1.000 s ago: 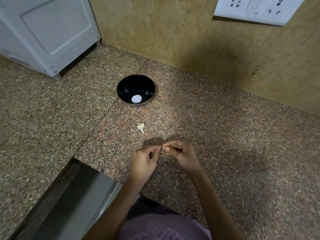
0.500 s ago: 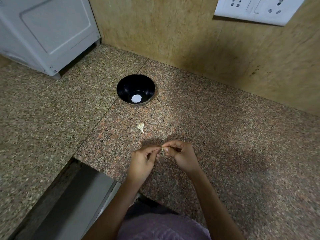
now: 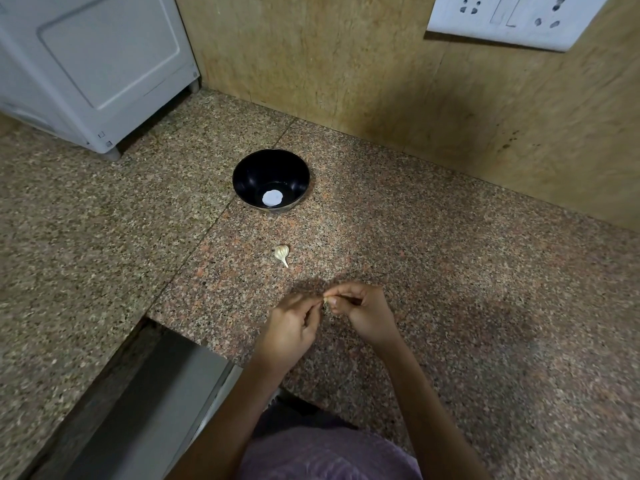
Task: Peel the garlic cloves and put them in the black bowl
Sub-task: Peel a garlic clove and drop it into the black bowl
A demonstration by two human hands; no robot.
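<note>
Person, seen from above.
Left hand (image 3: 289, 329) and right hand (image 3: 365, 315) on bare forearms (image 3: 427, 393); pale purple, faintly ribbed garment (image 3: 329, 457) at lower edge.

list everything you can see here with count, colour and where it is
black bowl: 1, black, back centre of counter, white spot inside
garlic piece: 1, off-white, on counter between bowl and hands
garlic clove: 1, pale, pinched between both hands
counter: 1, speckled brown granite
appliance: 1, white, back left
socket plate: 1, white, wall upper right
garment: 1, purple, bottom edge
left hand: 1, pinches garlic clove
right hand: 1, pinches garlic clove
</note>
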